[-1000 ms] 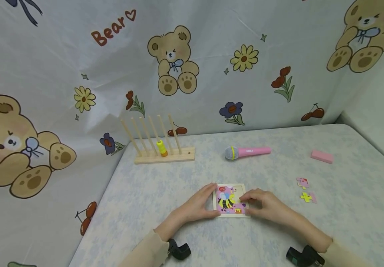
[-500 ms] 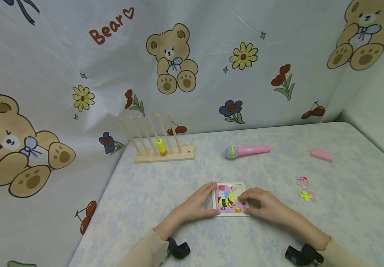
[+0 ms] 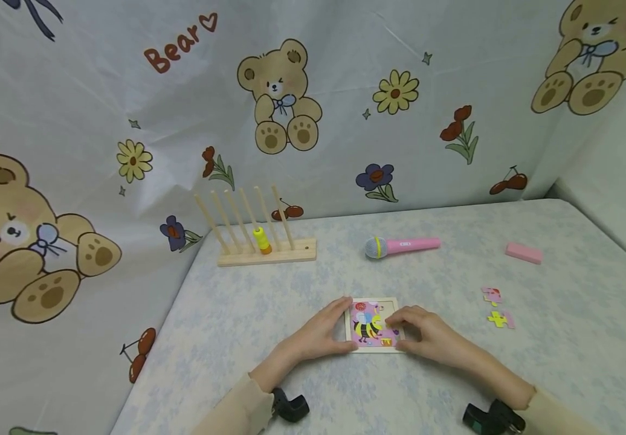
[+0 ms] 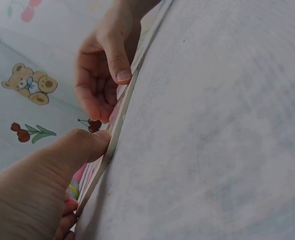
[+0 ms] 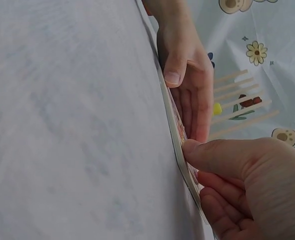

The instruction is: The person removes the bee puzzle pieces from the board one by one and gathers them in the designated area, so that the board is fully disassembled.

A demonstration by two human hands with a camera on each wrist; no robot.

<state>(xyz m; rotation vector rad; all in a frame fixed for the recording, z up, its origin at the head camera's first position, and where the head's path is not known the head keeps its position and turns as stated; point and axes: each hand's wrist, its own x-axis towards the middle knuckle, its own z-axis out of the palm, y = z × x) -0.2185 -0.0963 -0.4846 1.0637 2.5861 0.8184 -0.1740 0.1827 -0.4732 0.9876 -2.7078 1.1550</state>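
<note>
A small wooden-framed jigsaw puzzle [image 3: 367,330] with a bee picture lies on the table; bare wood shows in its upper right corner. My left hand [image 3: 317,336] holds the frame's left side, thumb at the bottom edge and fingers at the top left corner. Over the right side, my right hand [image 3: 434,336] has its thumb on the frame's lower right edge [image 5: 180,150] and its other fingers curled. Its index fingertip rests on the picture by the bee's head. The hand hides part of the right side. Two loose puzzle pieces [image 3: 501,319] lie further right.
Behind the puzzle lies a pink toy microphone [image 3: 413,244]. A pink block [image 3: 524,253] sits at the back right. At the back left stands a wooden peg rack [image 3: 291,252] with yellow and orange beads [image 3: 262,240] on one peg. A bear-print cloth [image 3: 335,121] hangs behind the table.
The right hand's fingers have shifted very slightly left over the puzzle. The left hand keeps its hold, and the loose pieces stay where they were. The head view has tilted a little.
</note>
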